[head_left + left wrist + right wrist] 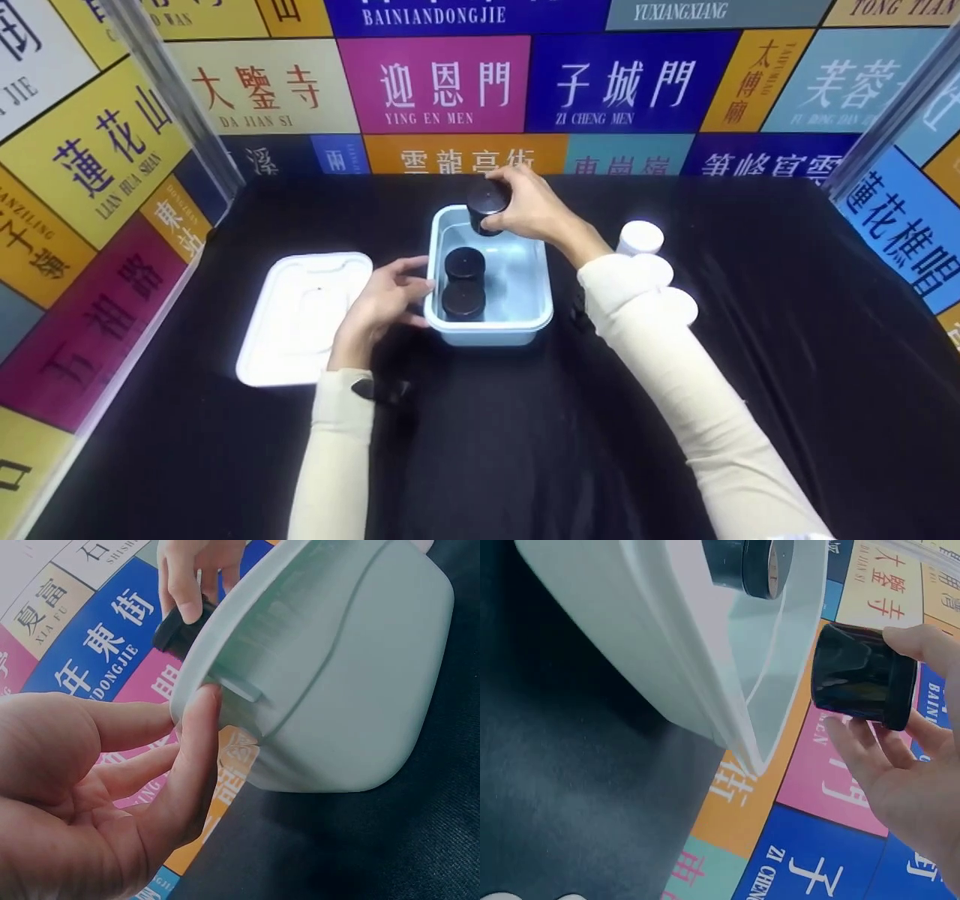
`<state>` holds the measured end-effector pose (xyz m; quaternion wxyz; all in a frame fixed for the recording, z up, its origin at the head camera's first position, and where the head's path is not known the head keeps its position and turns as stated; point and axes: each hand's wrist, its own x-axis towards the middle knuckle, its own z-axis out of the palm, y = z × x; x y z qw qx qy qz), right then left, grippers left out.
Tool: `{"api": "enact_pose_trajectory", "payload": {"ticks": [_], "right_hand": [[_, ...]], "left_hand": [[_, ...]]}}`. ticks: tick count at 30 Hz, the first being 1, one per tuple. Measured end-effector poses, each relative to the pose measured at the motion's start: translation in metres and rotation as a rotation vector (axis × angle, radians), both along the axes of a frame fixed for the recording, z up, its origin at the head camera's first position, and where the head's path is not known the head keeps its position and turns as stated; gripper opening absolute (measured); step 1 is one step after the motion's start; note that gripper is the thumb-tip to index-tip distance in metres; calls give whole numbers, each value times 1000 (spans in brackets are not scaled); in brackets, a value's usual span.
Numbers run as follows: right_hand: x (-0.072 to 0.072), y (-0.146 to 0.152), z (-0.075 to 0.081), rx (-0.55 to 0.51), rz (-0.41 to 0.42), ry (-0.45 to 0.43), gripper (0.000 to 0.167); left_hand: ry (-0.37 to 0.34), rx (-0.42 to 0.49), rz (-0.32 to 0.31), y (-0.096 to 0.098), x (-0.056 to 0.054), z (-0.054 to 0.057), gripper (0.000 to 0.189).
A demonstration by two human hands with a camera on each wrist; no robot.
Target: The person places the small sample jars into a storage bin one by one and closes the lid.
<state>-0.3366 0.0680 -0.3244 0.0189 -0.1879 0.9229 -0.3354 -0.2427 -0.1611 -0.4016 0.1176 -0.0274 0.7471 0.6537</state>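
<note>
A light blue plastic tub stands on the black cloth. My left hand holds its left rim, and in the left wrist view a fingertip lies against the outside below the lip. My right hand grips a black lidded jar by its sides above the tub's far edge. The right wrist view shows this jar dark and glossy, between thumb and fingers. Two more black jars, a rear one and a front one, stand inside the tub along its left side.
A white rectangular lid lies left of the tub. Three white round-topped containers, the farthest one in full view, stand to the right, partly behind the right sleeve. Printed panels wall the back and sides.
</note>
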Motion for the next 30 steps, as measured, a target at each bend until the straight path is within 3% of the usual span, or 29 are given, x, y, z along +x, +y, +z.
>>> {"api": "enact_pose_trajectory", "payload": {"ticks": [24, 30], "right_hand": [[-19, -29, -11, 220, 67, -134, 71], [-22, -34, -11, 325, 81, -171, 71]], "left_hand": [[-9, 10, 7, 0, -1, 1, 51], [-12, 6, 7, 1, -2, 0, 51]]}}
